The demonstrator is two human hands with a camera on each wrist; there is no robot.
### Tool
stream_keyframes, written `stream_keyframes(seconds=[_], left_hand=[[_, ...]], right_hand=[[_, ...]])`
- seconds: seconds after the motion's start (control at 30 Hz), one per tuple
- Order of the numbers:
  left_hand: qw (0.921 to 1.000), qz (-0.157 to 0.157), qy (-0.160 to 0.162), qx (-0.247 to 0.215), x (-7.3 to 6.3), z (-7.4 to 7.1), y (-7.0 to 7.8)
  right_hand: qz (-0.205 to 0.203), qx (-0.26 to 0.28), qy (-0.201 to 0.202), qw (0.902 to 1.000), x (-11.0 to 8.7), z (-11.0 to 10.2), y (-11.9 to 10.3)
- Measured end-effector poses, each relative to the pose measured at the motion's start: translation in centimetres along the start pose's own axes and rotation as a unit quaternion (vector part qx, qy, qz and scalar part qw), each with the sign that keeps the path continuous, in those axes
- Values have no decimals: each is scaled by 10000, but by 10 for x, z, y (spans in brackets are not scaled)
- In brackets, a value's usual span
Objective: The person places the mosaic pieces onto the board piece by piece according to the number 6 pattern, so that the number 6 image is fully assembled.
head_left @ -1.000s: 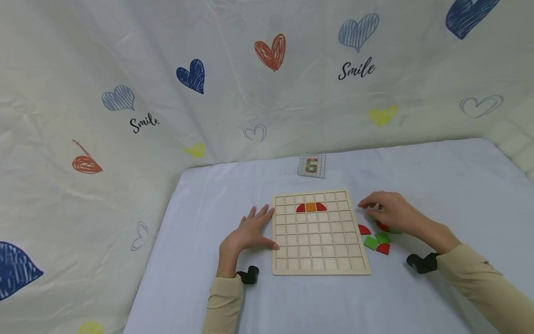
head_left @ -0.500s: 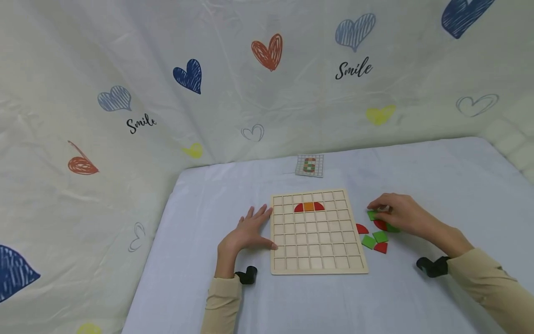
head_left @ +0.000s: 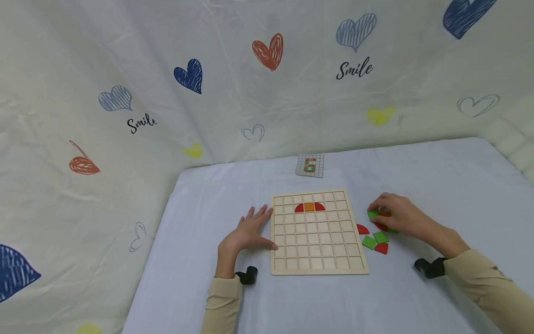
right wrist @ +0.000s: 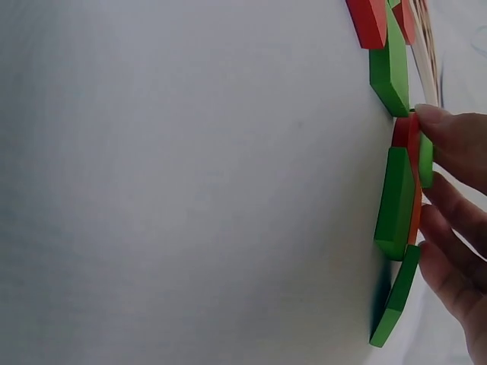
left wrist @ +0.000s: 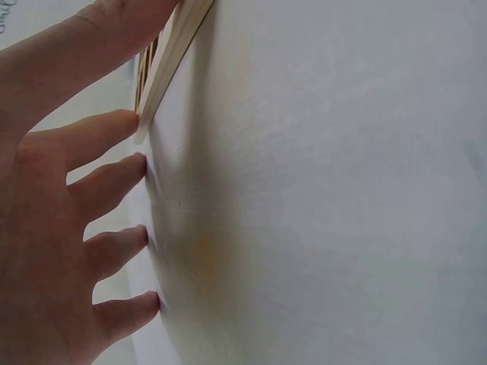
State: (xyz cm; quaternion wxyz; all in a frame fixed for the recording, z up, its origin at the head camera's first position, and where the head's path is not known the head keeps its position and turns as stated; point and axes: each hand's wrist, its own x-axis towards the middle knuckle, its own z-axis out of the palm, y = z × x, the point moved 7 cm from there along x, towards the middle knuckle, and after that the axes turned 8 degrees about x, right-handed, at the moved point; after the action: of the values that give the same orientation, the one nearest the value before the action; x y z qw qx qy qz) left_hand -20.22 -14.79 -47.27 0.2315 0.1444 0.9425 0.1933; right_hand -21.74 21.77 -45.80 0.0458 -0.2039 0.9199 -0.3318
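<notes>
My left hand is spread along the left edge of a wooden grid board, index finger and thumb touching that edge. In the left wrist view, the other fingertips rest on the cloth beside the board. Right of the board, my right hand pinches a green tile between thumb and fingers. In the right wrist view, that green tile stands close over red and orange pieces. Two red quarter-round tiles flank an orange square in the board's second row.
Several loose tiles lie right of the board: a red quarter-round, another red one and green squares. A small pattern card lies behind the board. White cloth covers the table, and a printed curtain hangs behind.
My right hand has moved right, away from the board's edge to the loose tiles, and now holds a green tile. The left hand stays at the board.
</notes>
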Motion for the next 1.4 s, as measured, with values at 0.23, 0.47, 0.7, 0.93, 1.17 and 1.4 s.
stream_keyframes(seconds=[0.23,0.47,0.7,0.93,1.17,1.4], left_hand=[[10000,-20,21,29,0,0,-1],[10000,-24,17,27,0,1,-1],[10000,19,27,22,0,-1,0],[10000,1,34,22,0,-2,0],[10000,-19,43,31,0,-2,0],[10000,-29,16,-12,-1,-1,0]], right_hand=[[101,283,66,9995,1,2,-1],[-342,177,171,9991,0,5,-6],[-566,157,275,9979,2,3,-14],[-608,309,352,9970,6,1,-21],[-476,714,160,9962,12,7,-27],[-226,1101,-75,9936,16,12,-36]])
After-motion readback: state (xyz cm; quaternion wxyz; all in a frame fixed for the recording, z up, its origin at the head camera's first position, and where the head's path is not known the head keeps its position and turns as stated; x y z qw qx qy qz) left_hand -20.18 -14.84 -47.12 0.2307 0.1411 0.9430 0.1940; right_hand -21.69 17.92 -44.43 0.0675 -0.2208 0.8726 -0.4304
